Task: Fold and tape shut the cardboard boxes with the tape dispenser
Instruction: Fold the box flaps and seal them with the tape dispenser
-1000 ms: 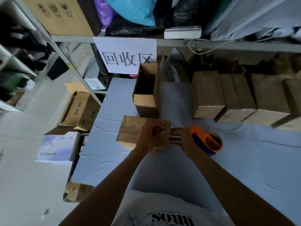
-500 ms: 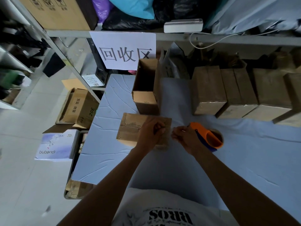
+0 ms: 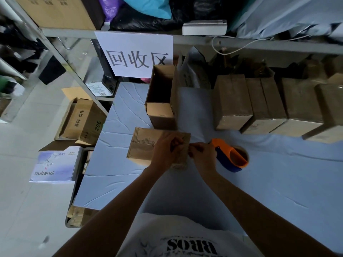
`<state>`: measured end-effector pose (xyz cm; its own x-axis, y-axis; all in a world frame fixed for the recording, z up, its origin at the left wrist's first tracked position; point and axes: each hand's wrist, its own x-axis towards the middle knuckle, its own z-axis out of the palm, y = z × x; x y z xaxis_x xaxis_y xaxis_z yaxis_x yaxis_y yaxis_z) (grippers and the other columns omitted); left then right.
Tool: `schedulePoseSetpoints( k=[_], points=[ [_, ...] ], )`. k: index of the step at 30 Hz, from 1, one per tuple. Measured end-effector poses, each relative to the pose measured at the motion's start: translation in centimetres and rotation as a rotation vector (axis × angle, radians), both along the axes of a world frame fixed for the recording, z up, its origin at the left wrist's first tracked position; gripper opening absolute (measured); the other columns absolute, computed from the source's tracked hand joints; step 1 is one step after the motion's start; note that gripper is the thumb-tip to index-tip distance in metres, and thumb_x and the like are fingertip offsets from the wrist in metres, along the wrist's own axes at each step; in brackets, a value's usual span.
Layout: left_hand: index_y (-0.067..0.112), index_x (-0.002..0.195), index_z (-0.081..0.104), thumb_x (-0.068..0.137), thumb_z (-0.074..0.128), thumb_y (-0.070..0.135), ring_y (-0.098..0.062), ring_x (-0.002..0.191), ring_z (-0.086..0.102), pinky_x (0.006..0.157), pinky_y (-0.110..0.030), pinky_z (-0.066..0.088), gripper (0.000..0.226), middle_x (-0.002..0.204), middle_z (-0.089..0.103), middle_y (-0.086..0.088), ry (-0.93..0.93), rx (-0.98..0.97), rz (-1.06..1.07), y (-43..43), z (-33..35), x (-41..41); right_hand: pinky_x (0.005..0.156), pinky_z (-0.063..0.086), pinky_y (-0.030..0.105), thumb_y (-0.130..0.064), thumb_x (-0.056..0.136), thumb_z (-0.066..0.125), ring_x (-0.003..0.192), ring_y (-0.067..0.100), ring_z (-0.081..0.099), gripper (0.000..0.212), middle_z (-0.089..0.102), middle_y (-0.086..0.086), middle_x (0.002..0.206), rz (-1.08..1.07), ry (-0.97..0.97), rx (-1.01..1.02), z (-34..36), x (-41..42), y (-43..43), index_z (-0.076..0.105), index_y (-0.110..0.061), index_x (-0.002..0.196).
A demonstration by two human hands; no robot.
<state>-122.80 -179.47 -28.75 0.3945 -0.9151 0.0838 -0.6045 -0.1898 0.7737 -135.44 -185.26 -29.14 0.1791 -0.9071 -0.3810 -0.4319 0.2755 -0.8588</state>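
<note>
A small closed cardboard box (image 3: 143, 145) lies on the light blue table (image 3: 278, 182) in front of me. My left hand (image 3: 167, 149) rests on its right end with the fingers curled and pressing the top. My right hand (image 3: 203, 154) is just right of the box, gripping the orange and blue tape dispenser (image 3: 230, 155); its thumb and fingers pinch at the tape end by the box edge. The tape itself is hard to make out.
An open box (image 3: 160, 106) stands upright behind the small one. A row of taped boxes (image 3: 259, 108) lines the back right under a metal shelf with a paper sign (image 3: 136, 54). On the floor at left are a carton (image 3: 81, 121) and a white box (image 3: 55, 165).
My right hand with the dispenser has closed in leftward to the box's right edge, shortening the gap between the hands. My left hand stays on the box.
</note>
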Motion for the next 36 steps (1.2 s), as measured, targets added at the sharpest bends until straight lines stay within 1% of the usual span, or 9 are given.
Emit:
schedulePoseSetpoints(
  k=[3,7,11,15,21,27,31,34,36],
  points=[
    [0.013,0.090,0.065,0.085,0.067,0.012,-0.013,0.086,0.057,0.078,-0.024,0.048,0.005,0.094,0.062,0.001,-0.004,-0.004,-0.004,-0.2,0.2,0.0,0.054,0.037,0.032,-0.020,0.090,0.058,0.051,0.015,0.046,0.044,0.047,-0.004,0.048,0.051,0.078,-0.048,0.8,0.8,1.0,0.047,-0.018,0.047],
    [0.009,0.089,0.065,0.083,0.061,0.000,-0.017,0.088,0.057,0.078,-0.029,0.049,0.012,0.094,0.063,-0.003,0.003,-0.019,0.004,-0.2,0.2,-0.1,0.066,0.047,0.035,-0.017,0.092,0.056,0.070,0.025,0.056,0.027,0.059,0.010,0.069,0.125,0.166,0.016,1.6,1.3,0.1,0.060,-0.005,0.069],
    [0.009,0.092,0.064,0.081,0.061,-0.003,-0.017,0.092,0.057,0.081,-0.030,0.049,0.016,0.098,0.062,-0.003,0.009,0.001,0.009,-0.1,0.4,-0.3,0.056,0.039,0.018,-0.025,0.086,0.064,0.063,0.011,0.047,0.024,0.058,0.008,0.079,0.236,0.316,-0.015,2.7,2.2,-0.9,0.064,-0.002,0.088],
    [0.010,0.099,0.062,0.078,0.061,-0.007,-0.014,0.092,0.060,0.082,-0.025,0.050,0.027,0.097,0.063,0.003,0.097,-0.039,0.032,0.2,0.5,-0.5,0.065,0.042,0.031,-0.007,0.088,0.054,0.079,0.023,0.054,0.009,0.058,0.014,0.088,0.229,0.413,-0.131,2.6,2.3,0.3,0.054,-0.006,0.079],
    [0.007,0.100,0.063,0.080,0.057,-0.005,-0.019,0.094,0.058,0.083,-0.030,0.048,0.024,0.099,0.063,-0.006,0.087,-0.016,0.002,0.2,1.0,-0.5,0.077,0.044,0.035,-0.015,0.091,0.055,0.099,0.033,0.058,0.013,0.060,0.019,0.104,0.375,0.493,-0.203,3.1,2.4,-0.5,0.054,-0.002,0.096],
    [0.009,0.106,0.063,0.083,0.060,-0.001,-0.019,0.099,0.058,0.084,-0.023,0.046,0.025,0.107,0.063,-0.007,0.086,0.079,-0.039,0.4,1.9,0.0,0.042,0.031,0.024,-0.015,0.085,0.065,0.064,0.022,0.056,0.031,0.063,0.017,0.077,0.262,0.377,-0.187,2.4,1.9,-1.2,0.044,-0.010,0.063],
    [0.014,0.098,0.068,0.083,0.058,-0.001,-0.012,0.089,0.063,0.080,-0.022,0.050,0.023,0.095,0.068,-0.001,0.241,0.069,-0.034,0.0,3.8,0.7,0.063,0.046,0.029,-0.020,0.083,0.068,0.076,0.024,0.061,0.017,0.065,0.011,0.081,0.256,0.407,-0.162,2.5,1.0,-1.9,0.067,-0.003,0.084],
    [0.020,0.094,0.066,0.083,0.062,0.003,-0.008,0.082,0.061,0.070,-0.014,0.045,0.021,0.091,0.066,0.005,0.004,-0.119,0.084,-0.2,4.9,2.0,0.074,0.053,0.034,-0.011,0.078,0.072,0.080,0.022,0.066,0.014,0.070,0.009,0.086,0.262,0.334,-0.221,3.1,-0.1,-2.3,0.073,-0.006,0.091],
    [0.017,0.103,0.065,0.082,0.069,0.012,-0.017,0.093,0.060,0.073,-0.018,0.043,0.022,0.103,0.063,-0.002,-0.137,-0.115,0.171,-0.4,4.8,3.2,0.065,0.052,0.026,-0.006,0.076,0.073,0.069,0.013,0.065,0.012,0.069,0.005,0.078,0.265,0.259,-0.251,3.4,-0.8,-2.5,0.073,-0.007,0.088]
  ],
)
